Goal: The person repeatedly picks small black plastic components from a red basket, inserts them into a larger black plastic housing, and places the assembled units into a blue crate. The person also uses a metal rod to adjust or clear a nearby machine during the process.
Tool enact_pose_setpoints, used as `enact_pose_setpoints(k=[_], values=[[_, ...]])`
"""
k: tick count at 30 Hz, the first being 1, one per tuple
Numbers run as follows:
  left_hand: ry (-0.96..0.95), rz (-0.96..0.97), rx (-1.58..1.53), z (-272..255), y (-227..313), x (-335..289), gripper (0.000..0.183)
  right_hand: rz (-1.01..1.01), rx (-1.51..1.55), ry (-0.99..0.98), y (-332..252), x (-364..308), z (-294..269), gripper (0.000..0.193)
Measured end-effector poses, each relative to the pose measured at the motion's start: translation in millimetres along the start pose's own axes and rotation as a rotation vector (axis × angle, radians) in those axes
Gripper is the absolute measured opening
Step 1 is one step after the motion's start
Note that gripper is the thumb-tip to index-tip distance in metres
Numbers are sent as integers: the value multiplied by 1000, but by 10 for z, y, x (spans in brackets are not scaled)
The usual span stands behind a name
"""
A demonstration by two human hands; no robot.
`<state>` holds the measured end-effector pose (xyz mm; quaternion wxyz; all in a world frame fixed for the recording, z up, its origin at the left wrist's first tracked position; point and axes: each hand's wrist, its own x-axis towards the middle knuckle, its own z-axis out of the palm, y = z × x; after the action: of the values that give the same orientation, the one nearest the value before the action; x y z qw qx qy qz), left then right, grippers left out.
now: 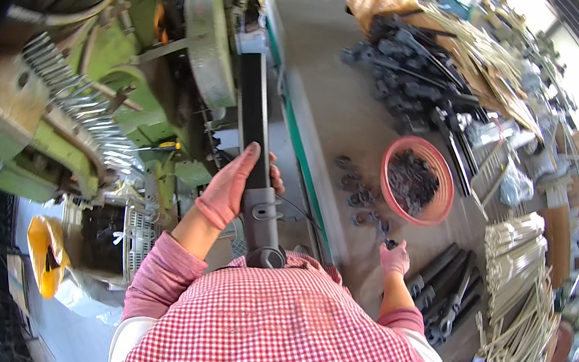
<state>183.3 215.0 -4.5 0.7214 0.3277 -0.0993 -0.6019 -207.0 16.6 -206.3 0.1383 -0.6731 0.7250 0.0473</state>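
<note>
My left hand [228, 186], in a thin pinkish glove, is wrapped round a long black rectangular tube [252, 113] with a grey end fitting [261, 221]. The tube points away from me, and the fitting's round end rests near my checked apron. Over on the table, my right hand [395, 258] is closed with its fingertips on a small dark plastic part [390, 245]. Just beyond it lie several loose dark parts [361, 197]. A pink round basket [436, 215] holds a heap of similar dark pieces.
Green machinery [209, 44] stands close on my left. Past the basket, black fittings [412, 72] are piled on the grey table [316, 44]. More black tubes with fittings [449, 285] lie right of my right hand, beside bundled pale strips [518, 317]. A crate [137, 237] stands lower left.
</note>
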Motion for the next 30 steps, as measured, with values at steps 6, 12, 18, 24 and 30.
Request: enact_pose_setpoints(k=[6, 12, 18, 24, 30], values=[[-2, -55, -20, -23, 3, -34, 44, 2, -11, -55, -151, -22, 53, 69], [10, -70, -9, -39, 15, -43, 46, -253, -192, 27, 163, 36, 166, 39], [22, -50, 92, -19, 42, -18, 43, -619, -615, 40, 576, 62, 83, 59], [65, -13, 56, 31, -68, 33, 41, -224, -4, 232, 552, -60, 5, 57], [167, -20, 101, 87, -148, 147, 39, 88, 79, 34, 247, 100, 161, 55]])
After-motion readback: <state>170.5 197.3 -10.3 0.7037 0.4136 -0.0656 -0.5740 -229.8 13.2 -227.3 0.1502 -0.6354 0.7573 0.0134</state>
